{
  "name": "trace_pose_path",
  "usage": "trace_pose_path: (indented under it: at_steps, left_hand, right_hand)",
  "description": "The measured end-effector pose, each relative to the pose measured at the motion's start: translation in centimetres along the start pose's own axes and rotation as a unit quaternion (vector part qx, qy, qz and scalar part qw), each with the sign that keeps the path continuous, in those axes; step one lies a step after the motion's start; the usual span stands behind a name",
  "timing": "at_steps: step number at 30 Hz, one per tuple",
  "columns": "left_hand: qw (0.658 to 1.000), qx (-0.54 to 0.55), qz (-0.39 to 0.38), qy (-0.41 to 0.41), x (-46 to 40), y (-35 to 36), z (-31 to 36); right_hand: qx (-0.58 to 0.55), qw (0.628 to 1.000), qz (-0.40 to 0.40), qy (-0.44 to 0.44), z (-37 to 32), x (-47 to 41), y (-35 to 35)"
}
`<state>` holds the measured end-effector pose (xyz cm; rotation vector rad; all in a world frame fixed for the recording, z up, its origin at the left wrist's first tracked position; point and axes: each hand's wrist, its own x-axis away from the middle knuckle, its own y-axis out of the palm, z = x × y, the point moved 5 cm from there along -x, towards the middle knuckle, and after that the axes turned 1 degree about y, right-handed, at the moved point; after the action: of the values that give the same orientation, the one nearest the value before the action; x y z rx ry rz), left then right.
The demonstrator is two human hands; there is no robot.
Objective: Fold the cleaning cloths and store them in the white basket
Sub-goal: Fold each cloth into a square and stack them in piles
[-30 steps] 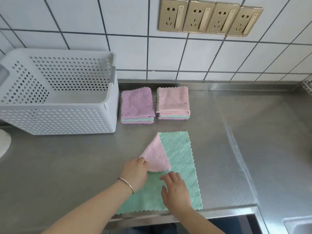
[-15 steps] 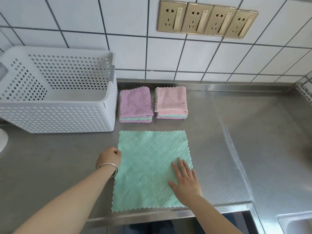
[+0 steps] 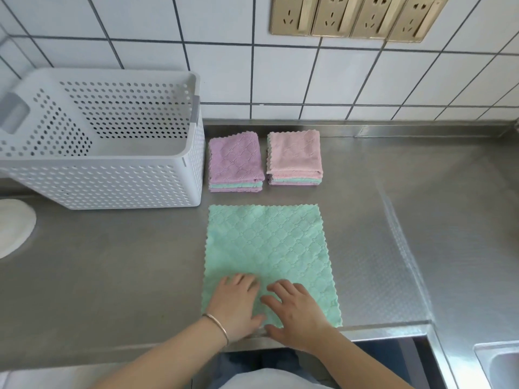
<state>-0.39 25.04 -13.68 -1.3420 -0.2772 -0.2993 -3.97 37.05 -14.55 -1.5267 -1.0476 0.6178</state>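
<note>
A green cleaning cloth (image 3: 266, 248) lies spread flat on the steel counter (image 3: 112, 276). My left hand (image 3: 234, 307) and my right hand (image 3: 295, 313) rest side by side on its near edge, fingers straight and pressing the fabric. Behind the cloth stand two stacks of folded cloths: one with a purple cloth on top (image 3: 236, 161), one with a pink cloth on top (image 3: 295, 157). The white perforated basket (image 3: 112, 189) stands at the back left, and I see nothing inside it.
A tiled wall with a row of brass sockets (image 3: 354, 16) rises behind the counter. A white round object (image 3: 14, 231) sits at the left edge. A sink corner (image 3: 500, 366) shows at the lower right. The counter's front edge runs just under my hands.
The pink corner was laid down and the cloth now lies fully flat. Both hands have moved from the cloth's sides to the middle of its near edge.
</note>
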Motion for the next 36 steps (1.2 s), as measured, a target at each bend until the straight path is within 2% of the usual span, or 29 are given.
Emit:
trace_pose_path:
  at_steps: [1, 4, 9, 12, 15, 18, 20, 22, 24, 27, 29, 32, 35, 36]
  left_hand:
    - [0.999, -0.019, -0.034, -0.008, 0.5, 0.7, 0.1]
    - [0.998, -0.041, -0.053, -0.005, 1.9, 1.8, -0.2]
    - [0.999, -0.030, -0.012, 0.023, 1.7, 2.8, -0.7]
    - [0.997, -0.022, 0.055, 0.058, 1.5, 1.6, -1.2]
    - [0.993, 0.048, 0.098, 0.055, 2.0, 0.6, -3.1]
    - [0.984, 0.167, 0.064, 0.001, 2.3, 0.2, -5.5]
    - [0.980, 0.191, 0.053, -0.021, 2.4, 0.1, -7.0]
    - [0.979, 0.201, -0.005, -0.028, 2.4, 0.0, -7.3]
    - [0.977, 0.202, -0.066, -0.038, 2.2, 0.0, -7.4]
    - [0.972, 0.166, -0.160, -0.048, 1.9, -0.3, -7.7]
    - [0.966, 0.185, -0.169, -0.061, 1.4, -1.0, -8.2]
    - [0.937, 0.310, -0.098, -0.130, 0.1, -2.3, -9.7]
    - [0.865, 0.445, 0.021, -0.228, -1.3, -3.3, -11.1]
    - [0.848, 0.460, 0.051, -0.257, -1.8, -3.3, -11.5]
  right_hand:
    - [-0.002, 1.000, -0.001, 0.001, -0.1, 0.1, 0.3]
    - [-0.004, 1.000, 0.018, -0.002, 0.0, 0.4, 0.8]
    - [0.020, 0.998, 0.053, -0.037, 0.7, 0.8, 0.8]
    - [-0.020, 0.997, 0.069, 0.012, 3.0, 1.2, -0.3]
    - [-0.045, 0.993, 0.048, 0.101, 6.3, 2.1, -0.8]
    - [-0.064, 0.990, 0.050, 0.119, 8.4, 3.0, -1.7]
    - [-0.074, 0.987, 0.054, 0.136, 9.5, 3.6, -2.4]
    - [-0.091, 0.980, 0.014, 0.174, 10.2, 4.1, -2.8]
    - [-0.103, 0.971, -0.067, 0.206, 10.6, 4.5, -3.3]
    - [-0.171, 0.928, -0.220, 0.246, 10.8, 4.9, -4.6]
    - [-0.233, 0.900, -0.239, 0.279, 11.6, 4.7, -4.9]
    - [-0.300, 0.877, -0.162, 0.337, 13.0, 3.2, -5.3]
    - [-0.395, 0.821, -0.058, 0.408, 14.0, 1.5, -5.1]
    - [-0.400, 0.816, -0.039, 0.416, 14.2, 1.0, -5.0]
